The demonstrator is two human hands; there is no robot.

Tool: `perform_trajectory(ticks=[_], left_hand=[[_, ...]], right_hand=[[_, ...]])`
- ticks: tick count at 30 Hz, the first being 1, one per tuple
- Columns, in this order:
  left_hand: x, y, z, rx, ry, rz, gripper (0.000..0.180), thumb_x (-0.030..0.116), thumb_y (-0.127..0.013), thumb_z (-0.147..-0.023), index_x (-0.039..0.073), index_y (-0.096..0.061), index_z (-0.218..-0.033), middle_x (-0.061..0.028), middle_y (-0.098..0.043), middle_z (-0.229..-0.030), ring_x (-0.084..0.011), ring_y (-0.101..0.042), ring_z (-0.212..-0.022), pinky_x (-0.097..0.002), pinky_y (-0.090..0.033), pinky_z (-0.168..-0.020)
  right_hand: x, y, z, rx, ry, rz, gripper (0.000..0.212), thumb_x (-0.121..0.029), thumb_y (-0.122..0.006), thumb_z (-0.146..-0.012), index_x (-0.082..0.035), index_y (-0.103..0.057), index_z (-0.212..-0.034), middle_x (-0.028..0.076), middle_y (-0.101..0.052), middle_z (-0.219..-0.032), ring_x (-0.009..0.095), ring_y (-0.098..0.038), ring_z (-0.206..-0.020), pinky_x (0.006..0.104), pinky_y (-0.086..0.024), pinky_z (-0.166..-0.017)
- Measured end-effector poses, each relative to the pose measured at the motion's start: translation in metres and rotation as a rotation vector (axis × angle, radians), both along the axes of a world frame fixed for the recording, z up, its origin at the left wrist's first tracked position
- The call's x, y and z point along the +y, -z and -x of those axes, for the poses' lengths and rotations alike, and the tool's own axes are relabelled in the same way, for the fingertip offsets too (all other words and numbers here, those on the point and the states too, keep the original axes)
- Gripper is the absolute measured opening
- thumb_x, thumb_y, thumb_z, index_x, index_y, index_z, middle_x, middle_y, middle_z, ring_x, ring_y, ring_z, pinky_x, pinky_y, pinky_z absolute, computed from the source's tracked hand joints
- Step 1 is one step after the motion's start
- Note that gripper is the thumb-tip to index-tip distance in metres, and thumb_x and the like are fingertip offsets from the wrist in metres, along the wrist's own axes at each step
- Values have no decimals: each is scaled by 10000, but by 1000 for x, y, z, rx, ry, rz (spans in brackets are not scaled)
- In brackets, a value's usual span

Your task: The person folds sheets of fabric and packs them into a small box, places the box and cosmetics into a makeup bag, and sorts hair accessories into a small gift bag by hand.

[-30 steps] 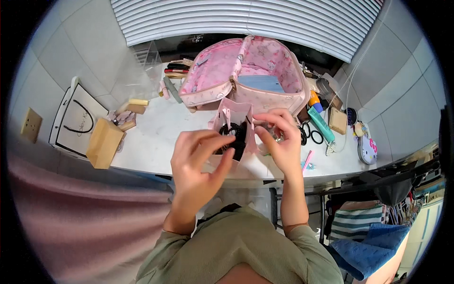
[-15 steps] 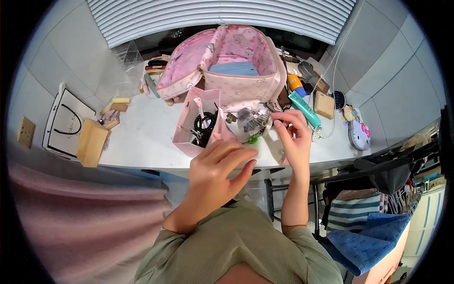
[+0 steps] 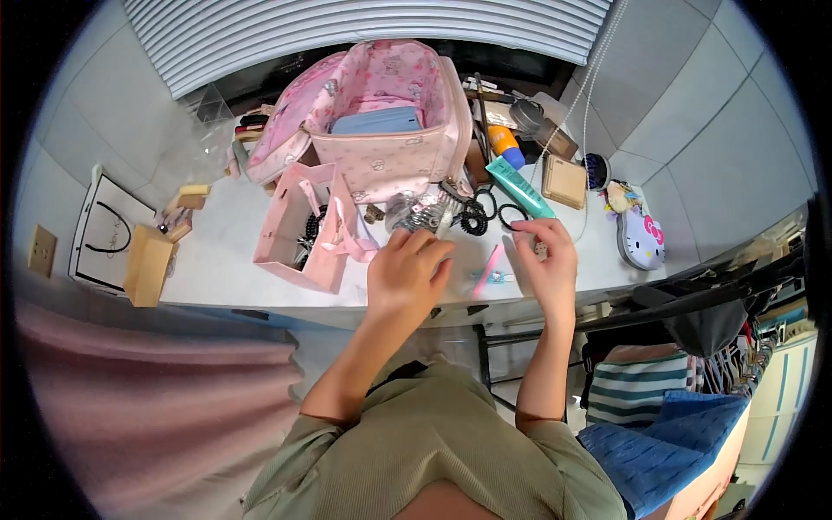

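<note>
My left hand (image 3: 403, 276) is over the desk's front part, fingers curved and thumb apart, with nothing seen in it. Just beyond its fingers lies a clear bag of silvery hair accessories (image 3: 423, 211). My right hand (image 3: 551, 264) is also open, thumb and forefinger forming a loose C. Its fingertips are at the edge of a black hair tie (image 3: 512, 215); whether they touch is hard to tell. More black coiled hair ties (image 3: 474, 218) lie between the hands. Nearer the front are a pink strip-shaped piece (image 3: 490, 267) and a small light-blue hair clip (image 3: 501, 278).
A pink paper bag (image 3: 290, 238) holding black items stands left, before an open pink case (image 3: 381, 160). A teal tube (image 3: 520, 186), a beige wallet (image 3: 565, 182) and a cat-shaped tin (image 3: 641, 241) are at right. A wooden box (image 3: 149, 263) stands far left by a white bag (image 3: 108, 230).
The view has shifted right. Several black hair ties now lie on the desk beside the clear bag. The pink strip and blue clip have come into sight. Both hands remain open, now farther apart.
</note>
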State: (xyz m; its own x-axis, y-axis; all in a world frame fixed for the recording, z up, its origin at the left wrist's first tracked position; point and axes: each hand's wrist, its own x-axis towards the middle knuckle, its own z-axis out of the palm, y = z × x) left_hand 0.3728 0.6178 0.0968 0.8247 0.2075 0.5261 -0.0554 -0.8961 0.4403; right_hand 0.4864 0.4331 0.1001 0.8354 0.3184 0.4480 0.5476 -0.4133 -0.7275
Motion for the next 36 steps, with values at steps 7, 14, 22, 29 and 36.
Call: perform_trajectory(ticks=[7, 14, 22, 29, 36], left_hand=[[-11, 11, -32, -20, -42, -120, 335, 58, -716, -713, 162, -729, -1031, -16, -584, -935, -244, -537, -930, -389, -489, -764], [-17, 10, -48, -67, -46, -103, 293, 64, -727, -705, 157, -738, -982, -9, -556, -892, -242, -533, -891, -382, -479, -728], [-18, 3, -54, -135, -53, -157, 183, 110, -773, -677, 146, -734, -852, 5, -541, -850, -212, -533, -836, -356, -476, -689], [-20, -3, -56, -204, -49, -125, 161, 122, -777, -685, 153, -730, -835, 31, -562, -819, -197, -543, -802, -341, -478, -658], [-21, -14, -47, -273, -59, -104, 170, 120, -795, -673, 147, -753, -835, 38, -607, -811, -187, -564, -768, -321, -473, -626]], right_hand=[[-15, 0, -6, -34, -253, 216, 261, -77, -732, -746, -135, -755, -999, 46, -595, -944, 251, -582, -911, 360, -497, -796], [-16, -2, -14, -76, -355, 324, 306, -111, -759, -725, -171, -763, -1025, 49, -583, -1013, 238, -572, -958, 366, -496, -831], [-12, -7, -22, -132, -454, 303, 199, -123, -755, -725, -125, -727, -922, 60, -583, -1057, 272, -562, -1012, 388, -486, -864], [-14, -5, -29, -116, -452, 295, 192, -127, -735, -758, -77, -693, -938, 78, -591, -1073, 285, -570, -1021, 394, -484, -875], [-22, -6, -29, -78, -382, 247, 189, -95, -703, -797, -46, -665, -976, 99, -597, -1078, 308, -564, -1056, 399, -473, -903]])
